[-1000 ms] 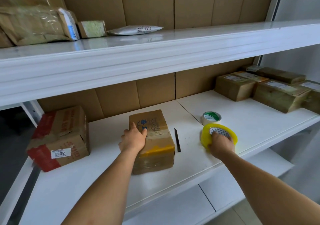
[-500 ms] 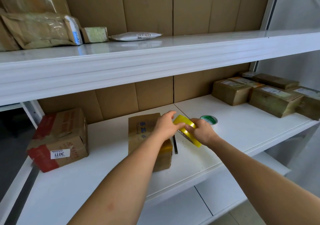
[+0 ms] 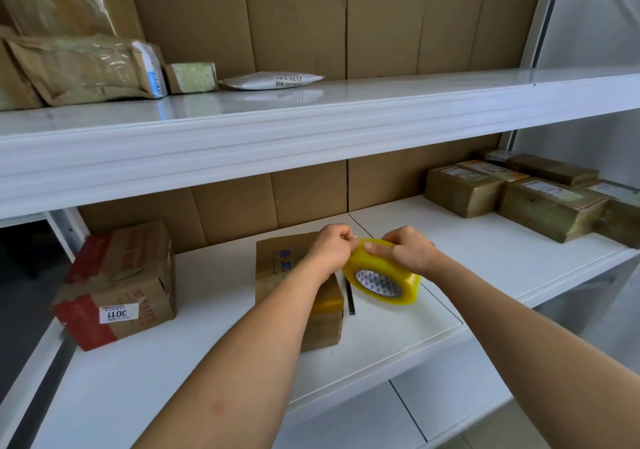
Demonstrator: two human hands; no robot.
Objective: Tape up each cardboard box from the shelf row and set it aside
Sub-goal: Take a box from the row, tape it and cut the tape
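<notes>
At frame centre we held the yellow tape roll (image 3: 382,275) above the cardboard box (image 3: 277,261) on the white shelf (image 3: 485,258). Our right hand (image 3: 410,251) gripped its rim; our left hand (image 3: 332,246) pinched its edge. A red-taped box (image 3: 117,282) sat at lower left.

The left forearm (image 3: 277,310) hid the middle of the cardboard box (image 3: 322,324), the tape roll (image 3: 381,275) covered the black tool's (image 3: 351,299) upper end, and the rightmost parcel (image 3: 620,216) was cut off by the picture's edge.
</notes>
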